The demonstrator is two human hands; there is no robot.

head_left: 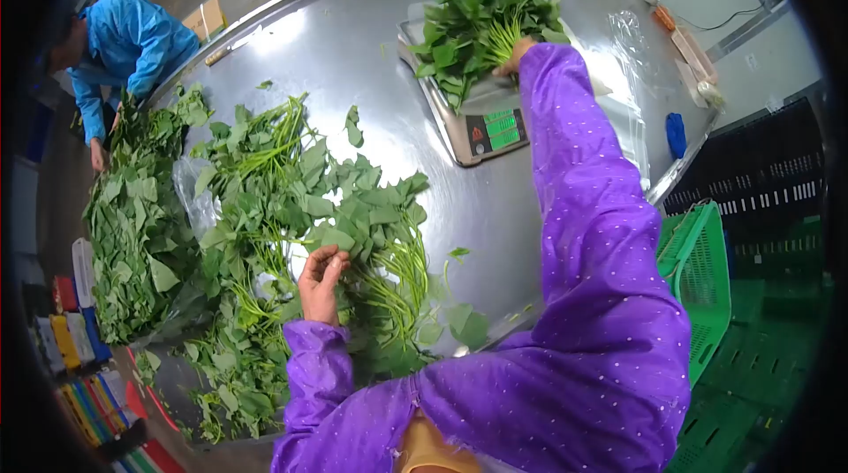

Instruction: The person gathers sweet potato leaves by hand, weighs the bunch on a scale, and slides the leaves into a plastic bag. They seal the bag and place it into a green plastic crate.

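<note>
A bunch of leafy greens point(481, 27) lies on a digital scale point(459, 133) with a lit green display. My right hand point(514, 58) is closed round its stems, at the right of the bunch. Over the loose greens point(309, 181) spread on the metal table, my left hand point(321, 279) has its fingers drawn together near the leaves; whether anything small is between the fingertips cannot be made out. Cut stems point(393, 292) lie just right of my left hand.
Left, a co-worker in blue point(132, 36) reaches to a large leaf pile point(137, 243). A knife point(231, 47) lies near the table's far edge. Clear plastic point(629, 58) and a blue object point(676, 136) are at right. A green crate point(702, 287) stands beside the table point(495, 234).
</note>
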